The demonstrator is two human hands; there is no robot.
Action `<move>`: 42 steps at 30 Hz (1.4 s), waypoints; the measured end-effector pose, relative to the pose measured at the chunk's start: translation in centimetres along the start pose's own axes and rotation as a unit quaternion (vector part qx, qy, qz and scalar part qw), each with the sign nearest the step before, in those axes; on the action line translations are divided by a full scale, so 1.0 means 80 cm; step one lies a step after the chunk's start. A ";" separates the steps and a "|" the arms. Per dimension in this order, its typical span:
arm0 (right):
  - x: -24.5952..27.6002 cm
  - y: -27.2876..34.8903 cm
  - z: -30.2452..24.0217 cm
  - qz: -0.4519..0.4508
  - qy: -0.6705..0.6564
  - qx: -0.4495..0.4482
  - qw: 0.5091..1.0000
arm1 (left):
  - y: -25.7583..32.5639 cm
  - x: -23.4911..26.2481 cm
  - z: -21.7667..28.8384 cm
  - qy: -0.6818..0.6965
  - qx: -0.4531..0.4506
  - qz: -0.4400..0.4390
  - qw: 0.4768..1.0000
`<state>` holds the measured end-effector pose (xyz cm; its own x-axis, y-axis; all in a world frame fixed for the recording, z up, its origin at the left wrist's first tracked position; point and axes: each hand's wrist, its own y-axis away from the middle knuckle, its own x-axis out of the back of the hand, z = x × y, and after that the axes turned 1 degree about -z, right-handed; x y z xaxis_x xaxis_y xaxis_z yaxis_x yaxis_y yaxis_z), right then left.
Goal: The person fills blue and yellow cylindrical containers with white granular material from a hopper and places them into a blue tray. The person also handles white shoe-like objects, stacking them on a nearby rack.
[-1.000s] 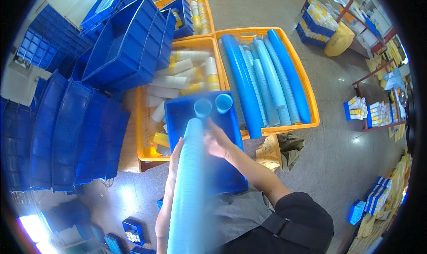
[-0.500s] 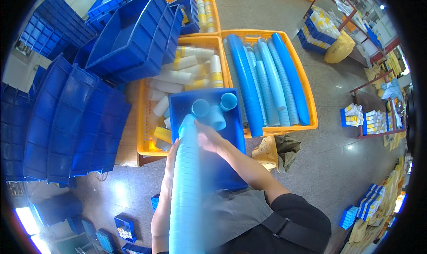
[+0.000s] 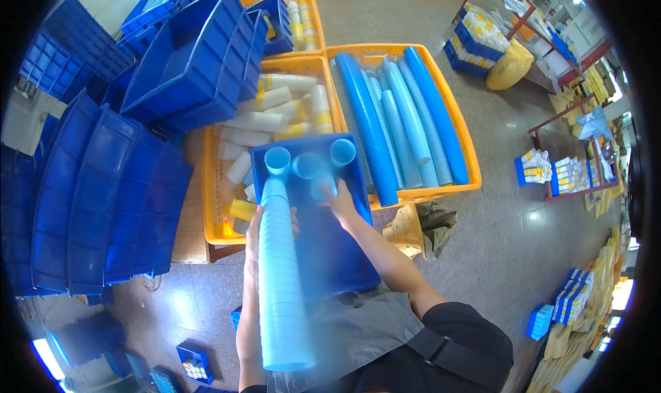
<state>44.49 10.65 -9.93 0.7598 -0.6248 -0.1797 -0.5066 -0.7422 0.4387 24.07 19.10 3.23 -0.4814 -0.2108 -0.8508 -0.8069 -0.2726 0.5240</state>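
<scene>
a: what are the person's hands doing?

b: the left hand (image 3: pixel 253 236) is wrapped around a long stack of light blue cups (image 3: pixel 280 276), gripping it near the upper end. the stack runs from about 6 o'clock near the body up toward the centre, its open top reaching into a blue plastic bin (image 3: pixel 323 255) in front of the person.

a: and the other hand?

b: the right hand (image 3: pixel 337 199) reaches forward into that bin, fingers closed on a short light blue cup (image 3: pixel 322 186). just beyond it, at the bin's far wall, stand three more light blue cups (image 3: pixel 343 150) with their mouths up.

a: what surrounds the bin?

b: at 12 o'clock, an orange crate (image 3: pixel 460 139) holds long blue cup stacks (image 3: pixel 392 117) lying side by side. at 11 o'clock a second orange crate (image 3: pixel 210 207) holds white tubes with yellow bands (image 3: pixel 279 110). empty blue bins (image 3: pixel 193 62) are piled at 10 o'clock, and a row of nested blue bins (image 3: pixel 96 200) leans at 9 o'clock. at 3 o'clock, across the grey floor (image 3: pixel 502 255), shelves carry small boxes (image 3: pixel 564 176).
</scene>
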 end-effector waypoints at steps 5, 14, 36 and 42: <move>-0.012 -0.001 -0.039 -0.100 -0.153 0.045 0.982 | 0.006 0.002 0.003 0.056 0.058 -0.014 0.997; -0.007 0.075 -0.065 -0.115 -0.346 -0.146 0.920 | -0.002 0.014 -0.061 -0.058 0.041 0.018 0.997; -0.071 0.095 -0.064 -0.188 -0.314 -0.252 0.896 | 0.055 0.033 -0.024 -0.153 0.003 0.100 0.983; -0.086 0.100 -0.035 -0.268 -0.287 -0.198 0.898 | 0.087 0.040 -0.031 -0.139 -0.008 0.096 0.986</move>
<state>36.36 9.69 -2.74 0.4590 -0.3105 -0.8324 0.1400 -0.9000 0.4129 17.72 14.21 4.25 -0.7022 0.0049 -0.7120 -0.6868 -0.2685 0.6755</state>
